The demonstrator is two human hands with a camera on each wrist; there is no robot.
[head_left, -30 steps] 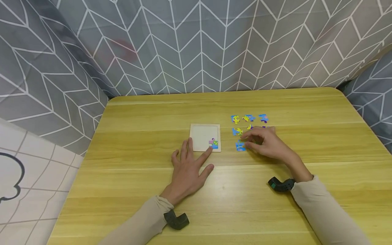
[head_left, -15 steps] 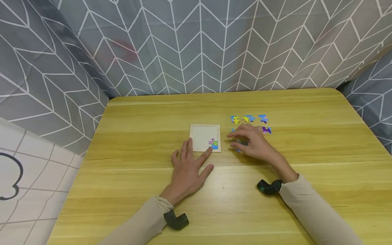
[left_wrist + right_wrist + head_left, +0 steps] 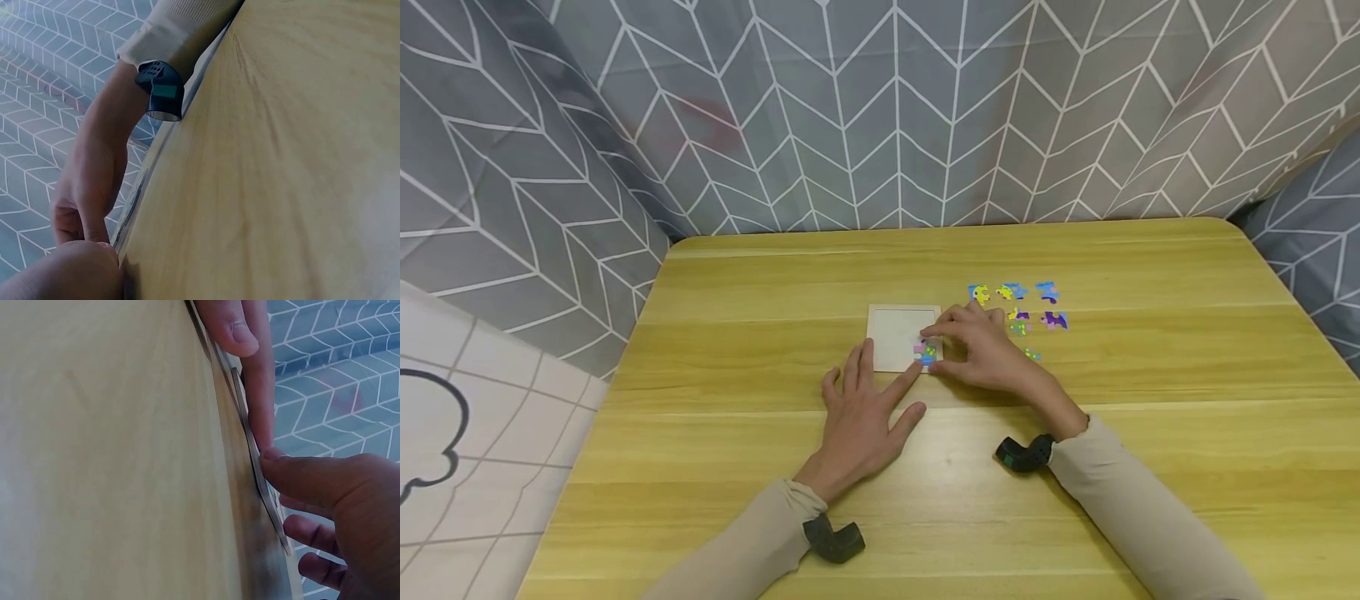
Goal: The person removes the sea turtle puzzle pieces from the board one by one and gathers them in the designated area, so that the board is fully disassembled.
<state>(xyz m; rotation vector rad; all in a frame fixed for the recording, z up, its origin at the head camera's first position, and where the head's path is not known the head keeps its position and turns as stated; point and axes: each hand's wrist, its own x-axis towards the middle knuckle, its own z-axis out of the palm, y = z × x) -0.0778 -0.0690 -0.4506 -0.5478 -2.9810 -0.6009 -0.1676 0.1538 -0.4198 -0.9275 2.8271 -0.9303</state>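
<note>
A square wooden puzzle tray lies on the table, with a small pink, green and blue puzzle piece in its lower right corner. My left hand lies spread at the tray's near edge, index fingertip at the piece's lower left. My right hand is over the tray's right side, thumb at the near corner and index finger above the piece, tips apart. In the right wrist view, my right thumb touches the tray edge beside my left index finger. The piece is hidden there.
Several loose puzzle pieces lie right of the tray, including a yellow and blue piece and a purple piece. My right hand may cover others. A patterned grey curtain hangs behind the wooden table.
My right hand has moved left from the loose pieces to the tray's lower right corner, uncovering pieces on the right. My left hand has stayed at the tray's near edge.
</note>
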